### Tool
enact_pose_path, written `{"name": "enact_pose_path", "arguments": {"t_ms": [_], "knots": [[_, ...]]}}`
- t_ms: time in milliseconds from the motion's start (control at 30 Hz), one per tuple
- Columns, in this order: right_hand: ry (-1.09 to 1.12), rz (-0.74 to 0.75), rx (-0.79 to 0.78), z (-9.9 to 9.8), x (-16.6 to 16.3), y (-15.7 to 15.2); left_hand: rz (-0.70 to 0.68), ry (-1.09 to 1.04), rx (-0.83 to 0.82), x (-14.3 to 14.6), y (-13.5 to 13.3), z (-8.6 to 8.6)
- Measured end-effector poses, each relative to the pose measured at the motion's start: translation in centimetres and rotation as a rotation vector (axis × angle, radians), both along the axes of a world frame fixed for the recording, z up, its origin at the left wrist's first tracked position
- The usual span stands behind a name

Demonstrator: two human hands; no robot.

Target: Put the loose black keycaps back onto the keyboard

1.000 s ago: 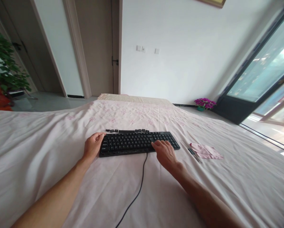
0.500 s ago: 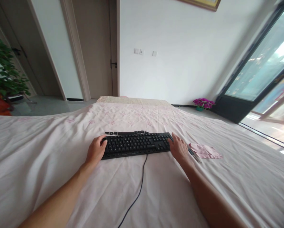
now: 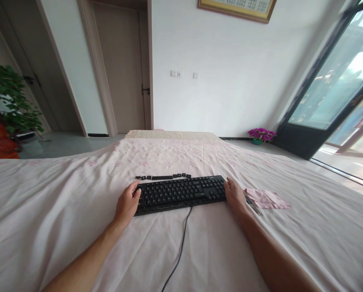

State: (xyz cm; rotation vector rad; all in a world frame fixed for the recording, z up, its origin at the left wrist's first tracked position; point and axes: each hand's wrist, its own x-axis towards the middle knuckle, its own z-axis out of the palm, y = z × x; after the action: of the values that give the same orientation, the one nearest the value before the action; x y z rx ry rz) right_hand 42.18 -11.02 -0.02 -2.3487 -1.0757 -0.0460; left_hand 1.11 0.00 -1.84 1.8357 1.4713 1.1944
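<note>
Black oblong plastic keyboard (image 3: pixel 181 194), likely light, stiff and best held by its ends, lies on pink floral cloth (image 3: pixel 157 243); left hand (image 3: pixel 128 205) pinches one end, right hand (image 3: pixel 235 195) opposite, grip unclear.

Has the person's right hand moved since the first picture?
Yes. The right hand has moved to the right, closer to the pink cloth; it was over the computer keyboard, now it is at the keyboard's right end.

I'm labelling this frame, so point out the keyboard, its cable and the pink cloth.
Keyboard (image 3: pixel 177 193), head view: middle of its keys.
Cable (image 3: pixel 181 248), head view: midway along it.
Pink cloth (image 3: pixel 269 200), head view: middle of its fabric.
</note>
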Motion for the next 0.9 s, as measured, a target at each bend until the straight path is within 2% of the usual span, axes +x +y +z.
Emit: {"name": "enact_pose_path", "arguments": {"t_ms": [167, 300, 500, 900], "knots": [[-0.053, -0.029, -0.04, -0.9, 0.4, 0.2, 0.031, -0.035, -0.056, -1.0, 0.7, 0.6], [-0.064, -0.017, -0.046, -1.1, 0.4, 0.2, 0.019, -0.05, -0.06, -1.5, 1.1, 0.2], [-0.063, -0.022, -0.058, -0.9, 0.2, 0.3, -0.014, -0.091, -0.039, -1.6, 1.2, -0.4], [-0.054, -0.038, -0.091, -0.2, -0.4, 0.1, 0.018, -0.094, -0.035, -1.4, 1.1, -0.4]]}}
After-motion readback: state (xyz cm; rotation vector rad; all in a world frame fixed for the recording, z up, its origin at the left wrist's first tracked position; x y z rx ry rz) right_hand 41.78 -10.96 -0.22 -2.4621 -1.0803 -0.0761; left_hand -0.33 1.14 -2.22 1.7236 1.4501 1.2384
